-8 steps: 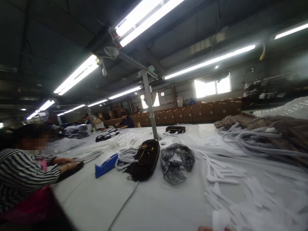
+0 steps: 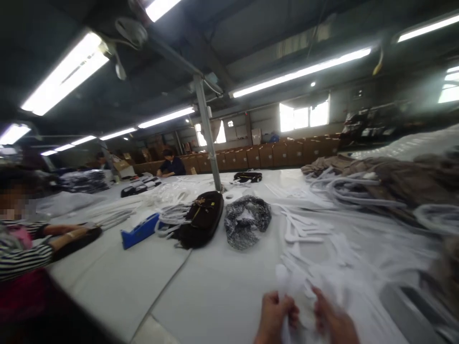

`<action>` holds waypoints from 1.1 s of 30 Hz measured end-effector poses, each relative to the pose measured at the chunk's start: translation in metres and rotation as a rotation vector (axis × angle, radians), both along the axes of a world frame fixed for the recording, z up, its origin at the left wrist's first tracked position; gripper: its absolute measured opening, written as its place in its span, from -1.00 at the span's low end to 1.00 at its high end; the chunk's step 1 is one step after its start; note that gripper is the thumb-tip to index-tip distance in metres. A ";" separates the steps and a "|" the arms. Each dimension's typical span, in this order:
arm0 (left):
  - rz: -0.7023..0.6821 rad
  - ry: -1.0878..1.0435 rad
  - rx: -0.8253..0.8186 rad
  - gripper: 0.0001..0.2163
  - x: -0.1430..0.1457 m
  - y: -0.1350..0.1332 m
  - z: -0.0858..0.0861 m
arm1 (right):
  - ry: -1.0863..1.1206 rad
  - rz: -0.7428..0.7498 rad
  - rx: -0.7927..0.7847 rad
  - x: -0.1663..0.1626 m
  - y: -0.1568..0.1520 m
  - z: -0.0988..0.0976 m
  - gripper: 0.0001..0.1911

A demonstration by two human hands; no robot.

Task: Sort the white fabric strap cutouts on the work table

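Left hand (image 2: pixel 275 313) and right hand (image 2: pixel 332 321) both grip one white strip (image 2: pixel 296 286) at the table (image 2: pixel 222 296) near edge. Many strips (image 2: pixel 315 234) lie loose beyond, unhandled.

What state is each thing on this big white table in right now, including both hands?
left hand: closed on the white piece
right hand: closed on the white piece
white piece: held up between both hands, blurred
white hangers: lying loose, scattered
dark brown bag: lying flat
patterned fabric: crumpled in a ring
blue tool: lying flat
brown garments: piled
ceiling lights: on
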State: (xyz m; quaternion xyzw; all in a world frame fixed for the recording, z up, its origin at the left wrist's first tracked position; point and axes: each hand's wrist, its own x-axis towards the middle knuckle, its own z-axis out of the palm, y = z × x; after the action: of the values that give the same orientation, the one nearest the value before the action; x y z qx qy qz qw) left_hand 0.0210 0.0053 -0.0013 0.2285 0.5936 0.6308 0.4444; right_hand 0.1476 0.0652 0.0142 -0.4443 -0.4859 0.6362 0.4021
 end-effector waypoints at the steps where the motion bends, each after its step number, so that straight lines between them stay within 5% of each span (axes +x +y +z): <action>1: -0.025 0.007 0.023 -0.57 0.005 -0.002 0.001 | -0.027 0.037 -0.008 -0.004 -0.004 0.003 -0.57; 7: -0.174 -0.022 0.108 -0.62 0.000 -0.010 0.002 | 0.070 0.021 0.019 -0.019 -0.015 -0.008 -0.56; 13: -0.053 -0.117 0.148 -0.61 -0.007 -0.008 -0.004 | 0.288 -0.116 0.001 -0.008 -0.009 -0.003 -0.71; 17: -0.070 -0.089 0.170 -0.58 -0.005 -0.009 -0.003 | 0.253 -0.035 -0.040 -0.012 -0.007 -0.007 -0.86; 24: -0.132 -0.048 0.112 -0.69 -0.004 -0.009 -0.003 | 0.231 -0.061 -0.127 -0.012 -0.007 -0.010 -0.65; 28: -0.104 -0.063 0.084 -0.70 -0.007 -0.009 -0.004 | 0.438 -0.138 -0.144 -0.006 -0.005 -0.003 -0.60; 33: -0.095 -0.003 0.084 -0.71 -0.004 -0.011 0.000 | 0.469 0.052 -0.180 -0.010 -0.008 -0.007 -0.55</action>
State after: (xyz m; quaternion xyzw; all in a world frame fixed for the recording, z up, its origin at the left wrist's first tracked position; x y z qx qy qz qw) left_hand 0.0168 -0.0058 -0.0017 0.2739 0.5544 0.6337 0.4648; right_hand 0.1377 0.0568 0.0076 -0.3062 -0.3319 0.7728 0.4460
